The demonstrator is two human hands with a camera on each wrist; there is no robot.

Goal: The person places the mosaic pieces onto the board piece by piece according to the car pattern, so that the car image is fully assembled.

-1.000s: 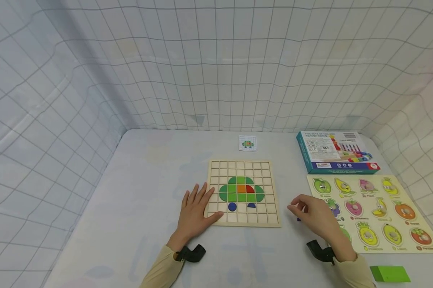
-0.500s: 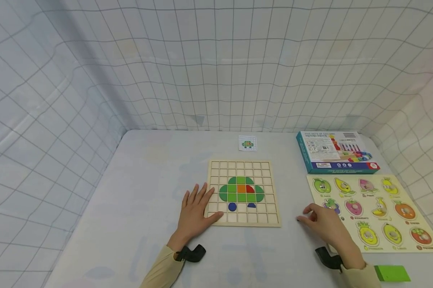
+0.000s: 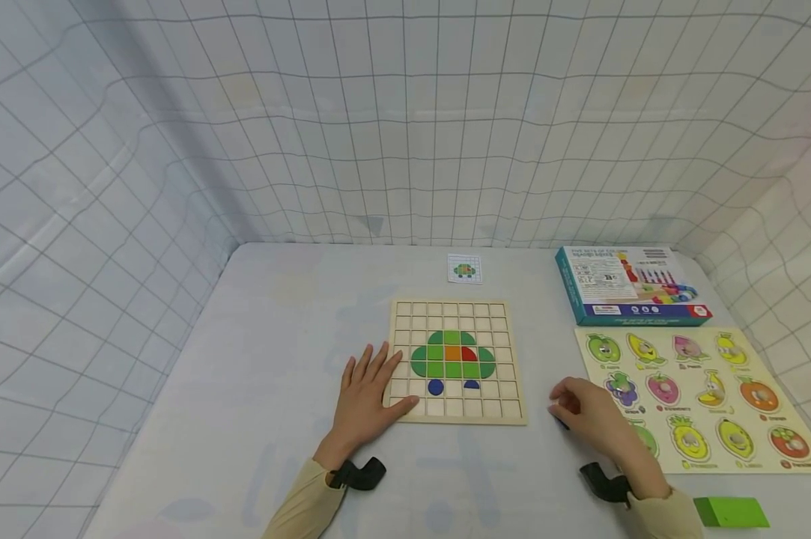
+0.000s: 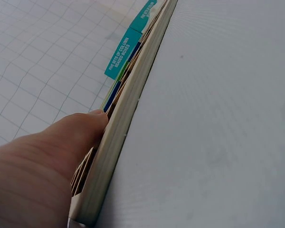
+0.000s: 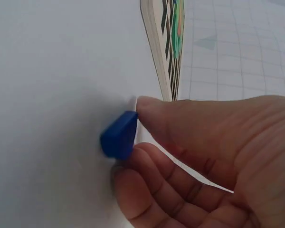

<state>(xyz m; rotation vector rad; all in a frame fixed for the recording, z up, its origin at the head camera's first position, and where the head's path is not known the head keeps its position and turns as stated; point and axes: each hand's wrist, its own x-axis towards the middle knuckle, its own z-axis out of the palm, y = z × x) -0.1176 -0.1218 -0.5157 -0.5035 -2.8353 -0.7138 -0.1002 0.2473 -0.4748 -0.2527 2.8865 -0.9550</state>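
head view first: we see our left hand lying flat with fingers spread on the pale table, its fingertips resting on the near left edge of the square wooden grid board; on that board green, orange and red tiles make a rounded figure with two blue pieces below it; our right hand sits to the right of the board, between it and the wooden fruit peg puzzle, fingers curled low at the table; a teal cardboard box lies beyond the puzzle, a small pattern card lies beyond the board, and a bright green block rests near our right sleeve.

left wrist view: we look along the board's pale edge; our left hand lies on it, and the teal box shows far off.

right wrist view: our right hand pinches a small blue wooden piece between thumb and fingers, right at the table surface; the board stands edge-on beyond it, apart from the piece.
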